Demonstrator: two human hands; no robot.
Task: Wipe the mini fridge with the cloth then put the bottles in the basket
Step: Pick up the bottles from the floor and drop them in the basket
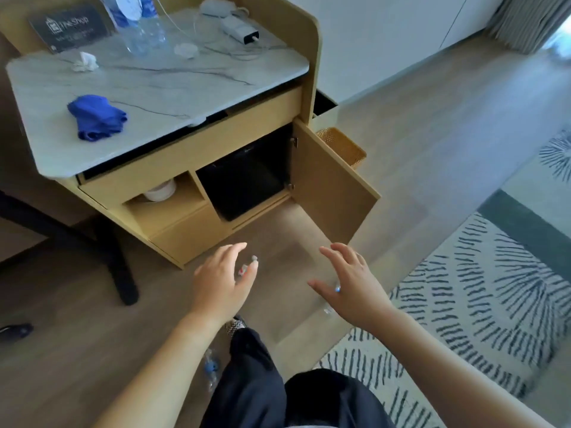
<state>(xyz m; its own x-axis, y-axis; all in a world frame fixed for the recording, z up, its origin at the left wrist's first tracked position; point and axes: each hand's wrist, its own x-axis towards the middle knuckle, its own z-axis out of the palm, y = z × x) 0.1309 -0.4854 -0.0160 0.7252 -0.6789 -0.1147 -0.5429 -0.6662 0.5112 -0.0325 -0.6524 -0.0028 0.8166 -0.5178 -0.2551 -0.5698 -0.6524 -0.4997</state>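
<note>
Head view, looking down at the cabinet front. Your left hand [224, 281] hovers above the wooden floor [77, 304] at about 6 o'clock, fingers spread and holding nothing; a small bottle [247, 267] stands on the floor just beyond its fingertips, partly hidden by them. Your right hand [349, 282] hovers at about 5 o'clock, also spread and empty, over a clear bottle [329, 308] of which only fragments show beneath the palm. A third bottle [211, 369] lies on the floor beside your left forearm, against your dark trouser leg [247, 381].

The mini fridge [241, 183], black, sits in the lower right compartment of the cabinet [185, 159] at 12 o'clock, its wooden door [330, 186] swung open toward 2 o'clock. The blue cloth [95, 117] lies crumpled on the marble top [170, 84] at 10 o'clock, well apart from both hands. The woven basket [343, 146] rests on the floor behind the open door at 1 o'clock, partly hidden by it. A large water bottle [136, 23], a crumpled tissue [85, 61] and a white charger [239, 30] occupy the far part of the top. A patterned rug [479, 288] covers the floor at 4 o'clock.
</note>
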